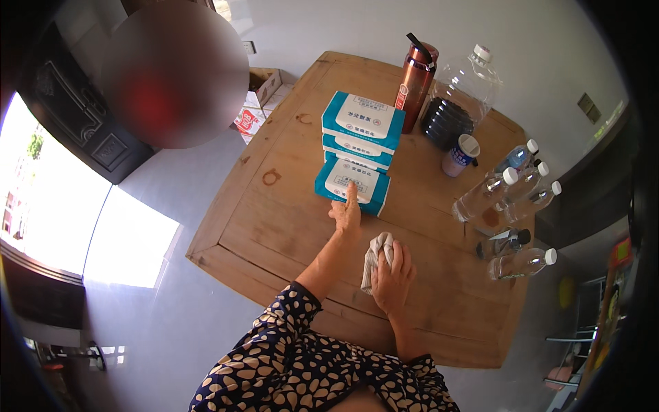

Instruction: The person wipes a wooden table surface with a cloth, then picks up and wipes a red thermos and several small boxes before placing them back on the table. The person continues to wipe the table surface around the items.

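My left hand (pixel 345 213) reaches to the near side of a teal-and-white tissue pack (pixel 371 184), its index finger stretched over the pack's top. The other fingers are partly hidden from this angle. Just behind this pack rises a stack of similar tissue packs (pixel 365 115). My right hand (pixel 392 278) is closed over a bunched, pale striped cloth (pixel 375 261), which rests on the wooden table (pixel 288 226) near its front edge.
Behind the stack stand a copper-red flask (pixel 417 79), a large clear jug (pixel 461 89) of dark contents and a small cup (pixel 460 159). Several clear bottles (pixel 484 194) crowd the right side, one bottle (pixel 523 264) lying down. A blurred shape covers the upper left.
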The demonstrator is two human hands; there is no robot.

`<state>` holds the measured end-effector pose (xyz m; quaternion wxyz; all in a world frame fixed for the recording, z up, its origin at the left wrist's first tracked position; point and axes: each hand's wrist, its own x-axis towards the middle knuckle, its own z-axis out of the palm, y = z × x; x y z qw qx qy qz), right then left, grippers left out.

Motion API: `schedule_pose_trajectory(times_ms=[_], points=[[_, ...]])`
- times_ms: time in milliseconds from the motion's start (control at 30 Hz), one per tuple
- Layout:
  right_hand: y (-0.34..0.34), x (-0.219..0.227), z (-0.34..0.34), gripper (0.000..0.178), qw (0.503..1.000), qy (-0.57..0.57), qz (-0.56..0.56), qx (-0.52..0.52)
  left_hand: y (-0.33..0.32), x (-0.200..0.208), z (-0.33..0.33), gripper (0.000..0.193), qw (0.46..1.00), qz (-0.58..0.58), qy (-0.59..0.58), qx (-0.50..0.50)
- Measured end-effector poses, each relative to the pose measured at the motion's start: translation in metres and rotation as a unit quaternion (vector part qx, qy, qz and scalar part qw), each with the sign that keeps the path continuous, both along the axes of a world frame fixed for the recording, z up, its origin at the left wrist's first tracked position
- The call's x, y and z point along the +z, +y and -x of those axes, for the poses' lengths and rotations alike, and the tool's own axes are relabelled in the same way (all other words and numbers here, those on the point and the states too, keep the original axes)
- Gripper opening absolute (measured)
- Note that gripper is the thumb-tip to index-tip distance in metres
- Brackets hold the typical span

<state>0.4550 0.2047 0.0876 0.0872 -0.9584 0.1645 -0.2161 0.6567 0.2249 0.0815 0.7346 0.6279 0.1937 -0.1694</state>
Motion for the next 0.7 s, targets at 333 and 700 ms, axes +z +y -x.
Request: schedule_pose_trajectory(times_ms=[333,700], points=[[-0.102,-0.002,-0.076,0.046,0.995,0.000,0.045,-0.085,0.034,0.031,0.011,0.077,0.976,0.211,0.030,0.049],[-0.099,-0.022,-0.068,0.049,0.994,0.000,0.062,-0.089,0.158,0.030,0.022,0.032,0.988,0.045,-0.145,-0.006]])
